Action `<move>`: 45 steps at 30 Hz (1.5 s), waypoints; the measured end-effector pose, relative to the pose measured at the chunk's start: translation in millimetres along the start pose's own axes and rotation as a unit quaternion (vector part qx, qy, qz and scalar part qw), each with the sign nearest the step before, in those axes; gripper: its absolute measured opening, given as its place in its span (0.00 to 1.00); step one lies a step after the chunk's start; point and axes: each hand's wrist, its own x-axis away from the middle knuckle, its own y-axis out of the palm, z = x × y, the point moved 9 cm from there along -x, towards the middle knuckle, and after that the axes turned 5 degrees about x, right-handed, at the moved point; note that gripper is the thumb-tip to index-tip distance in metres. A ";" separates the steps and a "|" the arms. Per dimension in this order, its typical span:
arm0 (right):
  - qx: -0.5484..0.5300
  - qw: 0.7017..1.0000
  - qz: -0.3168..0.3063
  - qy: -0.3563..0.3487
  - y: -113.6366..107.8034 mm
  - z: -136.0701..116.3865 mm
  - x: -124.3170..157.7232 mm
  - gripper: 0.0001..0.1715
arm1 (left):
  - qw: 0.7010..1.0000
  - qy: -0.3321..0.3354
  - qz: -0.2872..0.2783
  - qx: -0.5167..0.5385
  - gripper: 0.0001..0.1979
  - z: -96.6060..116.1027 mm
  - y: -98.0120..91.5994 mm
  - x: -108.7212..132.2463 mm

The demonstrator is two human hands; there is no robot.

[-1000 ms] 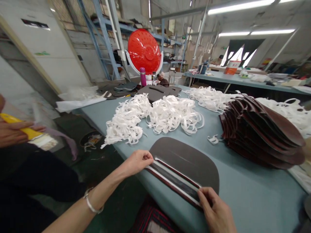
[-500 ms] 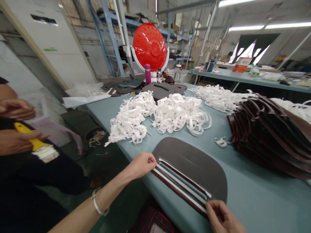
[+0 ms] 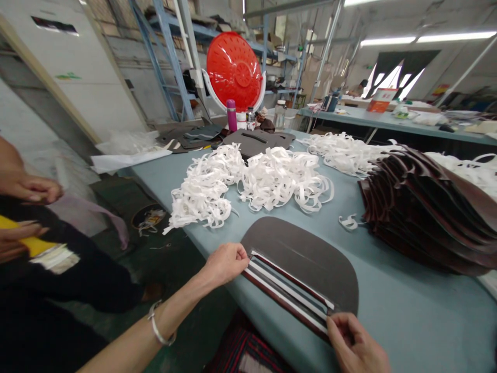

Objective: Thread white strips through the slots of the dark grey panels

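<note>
A dark grey rounded panel lies on the table near its front edge. Along its near side runs a long slot bordered by dark red edging, with white strips lying lengthwise there. My left hand pinches the left end of a white strip between thumb and fingers. At the other end of this strip, my right hand has its fingertips closed, close to the panel's lower right corner. The strip is straight between both hands. Whether its whole length touches the panel, I cannot tell.
Tangled white strips are heaped beyond the panel. On the right stands a pile of dark brown leather-like pieces. More grey panels lie farther back. A co-worker's hand at left holds a yellow-handled brush.
The view has shifted slightly. Both my hands keep their pinch at the strip's ends. The co-worker's brush has moved left and a little lower.
</note>
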 end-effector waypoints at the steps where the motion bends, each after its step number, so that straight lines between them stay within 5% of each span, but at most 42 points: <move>1: -0.005 1.000 0.005 0.000 -0.5 -0.3 0.1 0.21 | 1.000 0.005 0.012 -0.009 0.06 3.2 0.1 3.0; 7: -0.055 0.998 0.025 -0.012 -11.8 -16.1 7.0 0.18 | 0.959 0.201 0.133 -0.151 0.08 45.4 3.9 39.2; 14: -0.018 0.998 0.059 0.005 -20.8 -21.0 10.3 0.09 | 0.903 0.310 0.125 -0.269 0.17 47.5 26.7 68.6; 31: 0.089 0.994 0.062 0.031 -21.0 -23.5 9.7 0.05 | 0.895 0.279 0.156 -0.311 0.23 41.9 43.0 83.1; 34: 0.160 0.982 0.098 -0.024 -18.6 -41.3 10.0 0.06 | 0.896 0.283 0.154 -0.305 0.23 42.0 40.6 78.8; 39: 0.200 0.943 0.119 -0.237 6.7 -102.5 11.9 0.15 | 0.899 0.297 0.152 -0.285 0.21 47.6 27.2 53.2; 45: 0.154 0.958 0.086 -0.224 6.6 -101.3 -12.0 0.12 | 0.918 0.286 0.159 -0.224 0.17 49.1 17.6 34.0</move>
